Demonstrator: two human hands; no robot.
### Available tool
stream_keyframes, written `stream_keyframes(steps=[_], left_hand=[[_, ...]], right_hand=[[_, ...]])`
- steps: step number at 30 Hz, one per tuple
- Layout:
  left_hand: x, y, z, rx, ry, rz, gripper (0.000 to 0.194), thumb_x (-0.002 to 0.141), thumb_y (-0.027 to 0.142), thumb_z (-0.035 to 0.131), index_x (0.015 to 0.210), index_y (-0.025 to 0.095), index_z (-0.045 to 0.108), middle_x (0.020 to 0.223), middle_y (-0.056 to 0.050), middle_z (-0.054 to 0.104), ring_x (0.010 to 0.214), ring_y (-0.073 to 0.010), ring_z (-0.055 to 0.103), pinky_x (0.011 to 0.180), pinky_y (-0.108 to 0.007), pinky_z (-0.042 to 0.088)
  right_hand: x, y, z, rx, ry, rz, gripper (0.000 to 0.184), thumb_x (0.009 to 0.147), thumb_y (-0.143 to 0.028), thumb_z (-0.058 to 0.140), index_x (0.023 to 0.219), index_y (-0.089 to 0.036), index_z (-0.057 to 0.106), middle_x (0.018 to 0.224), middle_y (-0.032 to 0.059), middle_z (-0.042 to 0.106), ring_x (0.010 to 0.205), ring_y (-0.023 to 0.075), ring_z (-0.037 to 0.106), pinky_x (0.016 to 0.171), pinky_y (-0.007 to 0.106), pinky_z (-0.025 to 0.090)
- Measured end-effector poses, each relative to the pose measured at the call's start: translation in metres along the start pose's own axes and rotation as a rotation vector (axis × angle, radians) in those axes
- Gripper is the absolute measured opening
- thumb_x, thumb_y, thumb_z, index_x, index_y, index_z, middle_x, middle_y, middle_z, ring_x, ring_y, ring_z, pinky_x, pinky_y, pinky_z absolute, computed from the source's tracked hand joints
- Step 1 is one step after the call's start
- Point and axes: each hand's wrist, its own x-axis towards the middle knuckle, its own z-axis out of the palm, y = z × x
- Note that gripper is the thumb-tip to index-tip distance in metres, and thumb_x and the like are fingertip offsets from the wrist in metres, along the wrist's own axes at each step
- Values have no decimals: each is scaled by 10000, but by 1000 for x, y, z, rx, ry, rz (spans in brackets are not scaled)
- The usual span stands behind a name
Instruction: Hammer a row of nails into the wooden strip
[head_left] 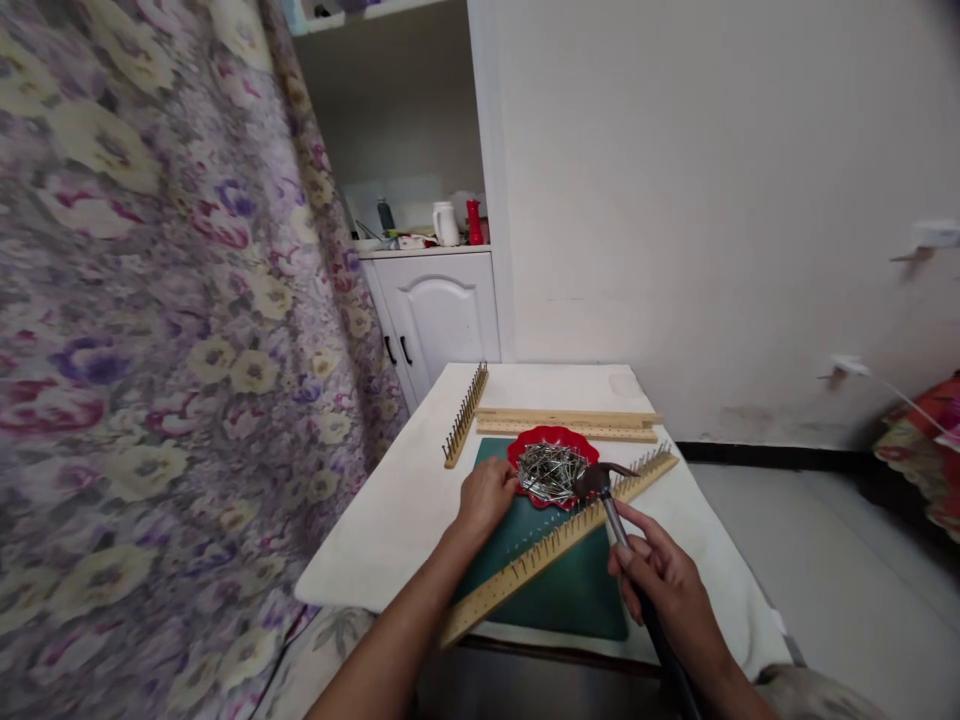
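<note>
My right hand (pixel 664 575) is wrapped round the handle of a hammer (pixel 615 522), whose dark head is raised beside the right edge of a red scalloped bowl (pixel 551 436). Loose silvery nails (pixel 551 472) fill the bowl. At the bowl's left rim, my left hand (pixel 487 493) has its fingers curled together; whatever they pinch is hidden. A pale wooden strip (pixel 487 598) lies slantwise across a green mat (pixel 574 605), in front of the bowl. Rows of nails stand upright along much of it, while its near left end shows small holes.
Another wooden strip (pixel 466 412) with upright nails lies at the back left of the white-covered table (pixel 382 545). Behind the bowl are more wooden strips (pixel 566 424). A floral curtain (pixel 172 330) hangs at the left, and a white cabinet (pixel 442 310) stands beyond the table.
</note>
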Motion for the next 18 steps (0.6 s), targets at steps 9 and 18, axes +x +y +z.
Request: stream_keyframes(steps=[9,18], left_hand=[[50,19,23,211,-92,-86,230,782,214,498,842,114,696,984,-169,645,964,-267,558,830,-353,405],[54,23,24,174,-155,-121,218,787,239,510,862,155,697,969,-134,680,897,-235,613,762,-301,444]], right_hand=[[5,1,2,-3,2,0,539,816,-399,586,1275,-168,421,622,-53,555,330,48,409,335,166,292],[9,2,2,-2,5,17,522,811,-370,579,1269,-167,434,613,-61,559,320,52,416,327,165,285]])
